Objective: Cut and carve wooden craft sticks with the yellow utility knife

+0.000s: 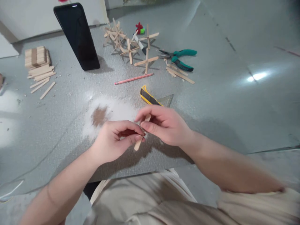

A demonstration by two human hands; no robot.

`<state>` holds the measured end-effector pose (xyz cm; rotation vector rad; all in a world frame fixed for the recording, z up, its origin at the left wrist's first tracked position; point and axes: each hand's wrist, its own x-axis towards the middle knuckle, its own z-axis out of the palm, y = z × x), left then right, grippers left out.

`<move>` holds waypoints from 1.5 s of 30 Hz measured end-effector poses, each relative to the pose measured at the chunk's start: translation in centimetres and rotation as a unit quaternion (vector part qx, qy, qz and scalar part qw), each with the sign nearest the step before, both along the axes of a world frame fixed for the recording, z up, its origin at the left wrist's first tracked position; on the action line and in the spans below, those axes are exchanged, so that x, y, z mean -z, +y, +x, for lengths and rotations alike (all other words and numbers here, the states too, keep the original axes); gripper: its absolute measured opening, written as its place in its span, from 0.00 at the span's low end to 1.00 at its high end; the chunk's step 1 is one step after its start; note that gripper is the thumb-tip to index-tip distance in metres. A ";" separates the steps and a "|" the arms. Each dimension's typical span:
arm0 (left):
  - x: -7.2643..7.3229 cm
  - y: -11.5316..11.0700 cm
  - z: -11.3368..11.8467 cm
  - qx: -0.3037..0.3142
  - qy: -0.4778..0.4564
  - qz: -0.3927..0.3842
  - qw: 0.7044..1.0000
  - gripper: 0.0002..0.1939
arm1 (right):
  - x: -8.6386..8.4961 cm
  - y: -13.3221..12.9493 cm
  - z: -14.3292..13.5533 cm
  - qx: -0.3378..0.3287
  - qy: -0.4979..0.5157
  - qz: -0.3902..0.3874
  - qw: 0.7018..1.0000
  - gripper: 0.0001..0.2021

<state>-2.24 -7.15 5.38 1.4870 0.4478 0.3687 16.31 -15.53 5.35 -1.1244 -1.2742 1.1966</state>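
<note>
Between my two hands, a wooden craft stick (138,144) is held at a slant above the table near its front edge. My left hand (114,140) pinches it around the middle with thumb and fingertips. Higher up the same stick, my right hand (164,125) grips with its thumb and curled fingers. The stick's middle is mostly covered by my fingers, so I cannot tell whether another piece is joined there. Just beyond my right hand lies a yellow and black utility knife (148,96), beside a clear set square (167,100).
Crossed craft-stick pieces (117,36) cluster at the back, near a glue tube (140,43). Green-handled pliers (179,58) and a pink pencil (133,79) lie nearer. A black phone (77,37) stands upright. Stacked craft sticks (36,57) are at left; brown dust (99,116) marks a white patch.
</note>
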 end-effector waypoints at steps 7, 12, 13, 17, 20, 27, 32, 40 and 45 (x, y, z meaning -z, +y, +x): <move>-0.6 0.3 -0.1 0.003 0.045 0.207 0.977 0.05 | -0.7 -0.2 -0.3 0.024 -0.039 -0.065 0.997 0.06; -0.7 0.5 -0.3 0.012 0.037 0.318 0.947 0.12 | -0.8 -0.5 -0.4 0.002 -0.028 -0.068 0.997 0.09; -0.7 0.6 -0.3 0.013 0.028 0.336 0.941 0.12 | -0.8 -0.5 -0.5 0.000 -0.025 -0.069 0.997 0.10; -0.5 0.7 -0.3 0.024 0.006 0.382 0.924 0.08 | -0.7 -0.6 -0.5 0.004 -0.019 -0.072 0.997 0.14; -0.4 0.7 -0.3 0.032 0.002 0.410 0.911 0.06 | -0.6 -0.6 -0.5 0.007 -0.017 -0.071 0.997 0.16; -0.3 0.4 -0.3 0.032 0.039 0.424 0.904 0.09 | -0.6 -0.4 -0.3 0.014 0.018 -0.081 0.996 0.16; -0.2 1.0 -0.3 0.001 0.024 0.377 0.926 0.08 | -0.8 -0.5 0.0 0.024 0.031 -0.085 0.996 0.14; -0.3 1.2 -0.4 0.004 -0.070 0.478 0.876 0.09 | -1.0 -0.5 0.1 0.029 0.019 -0.082 0.996 0.16; -0.2 1.2 -0.4 -0.013 -0.054 0.541 0.839 0.09 | -0.9 -0.7 0.0 0.031 0.012 -0.085 0.996 0.14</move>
